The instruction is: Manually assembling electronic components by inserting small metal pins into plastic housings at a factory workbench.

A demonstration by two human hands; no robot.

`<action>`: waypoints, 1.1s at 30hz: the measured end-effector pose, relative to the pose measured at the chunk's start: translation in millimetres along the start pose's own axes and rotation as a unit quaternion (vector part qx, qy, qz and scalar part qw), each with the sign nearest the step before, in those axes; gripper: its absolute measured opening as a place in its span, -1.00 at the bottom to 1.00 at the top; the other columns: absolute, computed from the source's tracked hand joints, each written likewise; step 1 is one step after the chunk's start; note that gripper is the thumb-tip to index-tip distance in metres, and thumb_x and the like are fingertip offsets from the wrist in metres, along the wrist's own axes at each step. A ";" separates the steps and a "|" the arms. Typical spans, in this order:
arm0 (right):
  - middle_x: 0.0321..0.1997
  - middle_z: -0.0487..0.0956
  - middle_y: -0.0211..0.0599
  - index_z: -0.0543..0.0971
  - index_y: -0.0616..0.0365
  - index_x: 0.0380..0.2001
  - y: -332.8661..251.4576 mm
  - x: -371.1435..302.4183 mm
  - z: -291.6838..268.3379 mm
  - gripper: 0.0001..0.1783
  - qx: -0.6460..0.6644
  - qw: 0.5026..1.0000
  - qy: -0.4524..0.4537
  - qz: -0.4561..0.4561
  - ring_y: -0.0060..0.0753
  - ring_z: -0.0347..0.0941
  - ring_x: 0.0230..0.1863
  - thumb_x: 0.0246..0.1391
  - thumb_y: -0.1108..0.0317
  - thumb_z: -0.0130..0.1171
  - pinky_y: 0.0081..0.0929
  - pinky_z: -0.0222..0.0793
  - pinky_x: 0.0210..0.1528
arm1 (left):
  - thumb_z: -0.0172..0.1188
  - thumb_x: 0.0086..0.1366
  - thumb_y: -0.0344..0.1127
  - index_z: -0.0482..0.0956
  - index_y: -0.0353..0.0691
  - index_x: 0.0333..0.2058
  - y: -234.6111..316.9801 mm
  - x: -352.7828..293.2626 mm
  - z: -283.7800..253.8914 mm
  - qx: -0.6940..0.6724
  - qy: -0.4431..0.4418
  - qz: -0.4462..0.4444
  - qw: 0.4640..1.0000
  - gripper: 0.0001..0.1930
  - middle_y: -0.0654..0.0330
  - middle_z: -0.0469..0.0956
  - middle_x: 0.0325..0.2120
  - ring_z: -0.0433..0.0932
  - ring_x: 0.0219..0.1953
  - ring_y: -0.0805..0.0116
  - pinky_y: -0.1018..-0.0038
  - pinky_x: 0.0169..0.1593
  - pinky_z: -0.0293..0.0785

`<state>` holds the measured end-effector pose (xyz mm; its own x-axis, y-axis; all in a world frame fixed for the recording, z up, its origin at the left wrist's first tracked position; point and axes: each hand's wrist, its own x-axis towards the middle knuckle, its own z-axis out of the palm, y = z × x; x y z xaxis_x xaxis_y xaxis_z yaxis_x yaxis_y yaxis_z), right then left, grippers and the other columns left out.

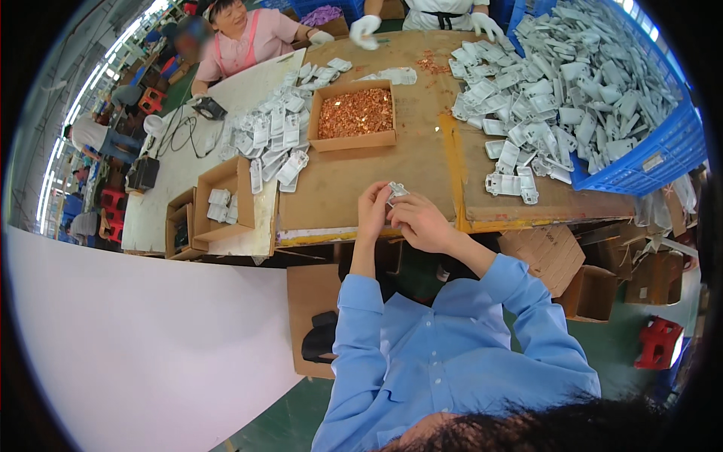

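My left hand [372,212] is closed on a small pale-grey plastic casing [397,190], held up over the near edge of the table. From the other side my right hand [419,221] bends its fingers onto the same casing; whether a small part is pinched in them is hidden. Beyond my hands stands an open cardboard box [352,143] filled with small copper-coloured metal pieces [354,111]. Left of that box lies a pile of grey casings [275,132]. Another heap of casings [520,143] spreads over the table to the right.
A large blue crate [640,177] spills casings at the right. Small cardboard boxes [245,197] sit at the left table edge, one with casings. Across the table are a person in a pink apron [252,38] and another person's white-gloved hands [366,32]. A red stool [658,343] stands on the floor.
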<state>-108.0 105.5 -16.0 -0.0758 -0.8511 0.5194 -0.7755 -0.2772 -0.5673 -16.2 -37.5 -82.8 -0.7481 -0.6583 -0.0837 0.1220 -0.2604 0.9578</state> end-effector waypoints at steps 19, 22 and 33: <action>-0.41 0.61 -0.14 0.57 0.14 -0.31 114.2 194.5 -14.8 -0.84 -0.136 0.985 -0.048 0.093 -0.11 0.56 -0.33 0.10 0.30 0.14 -0.19 0.45 -0.27 | 0.17 0.26 -0.46 0.55 -0.38 -0.19 -0.6 0.4 10.7 -0.027 0.077 0.065 0.995 -0.83 0.22 0.60 -0.35 0.52 -0.33 0.56 0.61 -0.24 0.45; -0.31 0.63 -0.15 0.59 0.11 -0.29 131.3 216.4 5.2 -0.83 -0.200 0.963 -0.127 0.128 -0.09 0.57 -0.20 0.10 0.29 0.11 -0.11 0.47 -0.16 | 0.20 0.23 -0.45 0.57 -0.38 -0.23 -0.7 -1.0 13.0 0.004 0.091 0.061 0.994 -0.84 0.22 0.62 -0.37 0.51 -0.36 0.59 0.61 -0.30 0.44; -0.09 0.59 0.00 0.60 0.24 -0.25 145.2 256.6 29.3 -0.77 -0.352 0.873 -0.279 0.192 -0.01 0.55 -0.04 0.04 0.39 0.08 -0.13 0.51 -0.07 | 0.19 0.23 -0.47 0.55 -0.40 -0.24 5.4 -1.5 14.0 -0.008 0.092 0.052 0.994 -0.85 0.22 0.61 -0.39 0.51 -0.38 0.60 0.61 -0.32 0.44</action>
<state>-221.7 -166.2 16.1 -0.2499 -0.9601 -0.1256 -0.9679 0.2514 0.0043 -23.5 -28.0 -73.6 -0.5986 -0.8003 -0.0341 0.2047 -0.1940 0.9594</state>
